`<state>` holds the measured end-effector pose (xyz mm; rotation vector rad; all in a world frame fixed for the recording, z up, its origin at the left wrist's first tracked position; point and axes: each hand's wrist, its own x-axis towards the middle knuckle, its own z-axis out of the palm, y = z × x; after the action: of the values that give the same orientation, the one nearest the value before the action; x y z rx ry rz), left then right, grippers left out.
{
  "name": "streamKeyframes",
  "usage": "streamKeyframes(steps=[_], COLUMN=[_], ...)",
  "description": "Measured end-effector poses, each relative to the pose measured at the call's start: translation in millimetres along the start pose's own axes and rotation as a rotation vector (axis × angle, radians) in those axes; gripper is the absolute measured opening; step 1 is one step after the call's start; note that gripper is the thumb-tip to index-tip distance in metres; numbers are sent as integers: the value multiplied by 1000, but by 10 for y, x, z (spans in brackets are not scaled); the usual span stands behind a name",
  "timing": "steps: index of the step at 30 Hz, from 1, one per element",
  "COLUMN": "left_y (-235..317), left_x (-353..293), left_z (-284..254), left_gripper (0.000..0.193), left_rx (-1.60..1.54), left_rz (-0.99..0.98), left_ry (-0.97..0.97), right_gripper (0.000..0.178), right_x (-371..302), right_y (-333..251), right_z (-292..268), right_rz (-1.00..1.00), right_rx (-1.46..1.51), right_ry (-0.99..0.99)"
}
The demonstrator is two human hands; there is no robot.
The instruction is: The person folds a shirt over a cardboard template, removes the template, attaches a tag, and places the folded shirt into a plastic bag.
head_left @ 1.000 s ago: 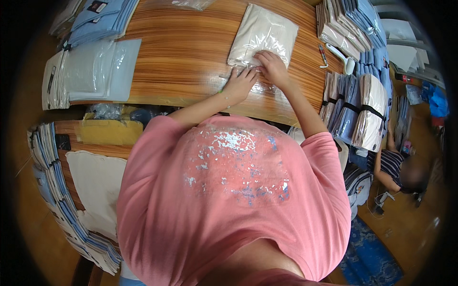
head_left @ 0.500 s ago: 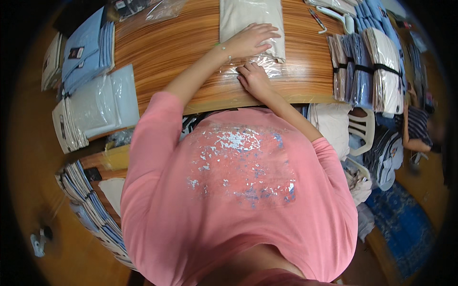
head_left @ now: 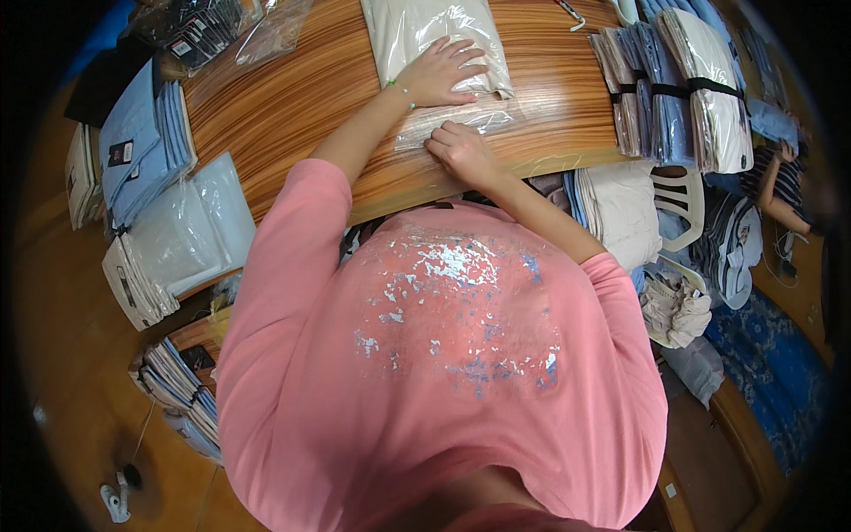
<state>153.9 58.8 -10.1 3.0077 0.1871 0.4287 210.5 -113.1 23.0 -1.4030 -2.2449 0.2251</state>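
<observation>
1. the left hand [head_left: 439, 73] lies flat, fingers spread wide, palm down on the near end of a cream garment in a clear plastic bag [head_left: 425, 31]; its grip is open and pressing, holding nothing closed.
2. the right hand [head_left: 461, 152] is curled, fingers bent in a narrow grip on the bag's clear flap [head_left: 461, 120], which sticks out past the garment toward the person; whether the fingers pinch the flap or only press it cannot be told.
3. the bagged garment lies on the wooden desk [head_left: 310, 97], at its middle, straight in front of the person, running away from the near edge toward the top of the view.
4. a thin green band [head_left: 399, 86] sits on the left wrist.
5. to the right on the desk, bundles of folded blue and cream garments [head_left: 669, 84] are held by black straps, well apart from the hands.
6. to the left, stacks of light blue bagged shirts [head_left: 142, 146] and clear bagged pieces [head_left: 182, 235] sit at the desk's end.
7. the person wears a pink top [head_left: 443, 355] with a silvery print.
8. at the far right, another person's arm [head_left: 780, 199] shows beside a white plastic chair [head_left: 683, 199].
</observation>
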Motion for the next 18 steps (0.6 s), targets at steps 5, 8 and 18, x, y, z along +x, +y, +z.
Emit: streamKeyframes(steps=[5, 8, 18], left_y=[-19, 4, -27], left_x=[6, 24, 0], left_z=[-20, -41, 12], left_gripper=[57, 57, 57], left_rx=[0, 6, -4], left_rz=[-3, -20, 0], left_ry=[9, 12, 45], right_gripper=[11, 15, 21], right_x=[-211, -294, 54], right_y=[-216, -199, -222], right_z=[-64, -247, -13], right_rz=[10, -92, 209], right_rx=[8, 42, 71], right_ry=[3, -162, 74])
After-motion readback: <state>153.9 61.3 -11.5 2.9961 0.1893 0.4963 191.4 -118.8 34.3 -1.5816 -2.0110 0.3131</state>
